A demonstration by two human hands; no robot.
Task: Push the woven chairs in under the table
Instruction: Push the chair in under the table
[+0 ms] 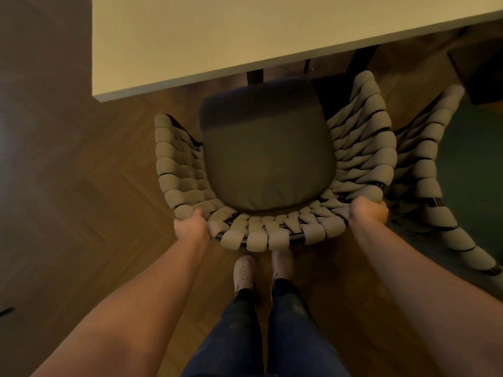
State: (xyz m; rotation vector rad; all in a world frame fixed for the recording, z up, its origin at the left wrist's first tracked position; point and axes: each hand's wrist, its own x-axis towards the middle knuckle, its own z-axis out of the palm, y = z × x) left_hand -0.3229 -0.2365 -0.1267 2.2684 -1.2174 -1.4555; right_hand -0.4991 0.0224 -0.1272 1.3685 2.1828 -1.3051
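A woven chair (362, 156) with thick beige straps and a dark seat cushion (268, 156) stands directly below me, its front edge just under the pale table (217, 36). My left hand (190, 225) grips the back rim on the left. My right hand (368, 210) grips the rim on the right. A second woven chair (432, 170) stands close beside it on the right, only partly in view.
Dark table legs (255, 76) show beneath the tabletop's near edge. The table's left corner (98, 95) ends above open herringbone wood floor (81, 186). My feet (261, 268) in light shoes stand just behind the chair. A dark green rug (473, 164) lies at right.
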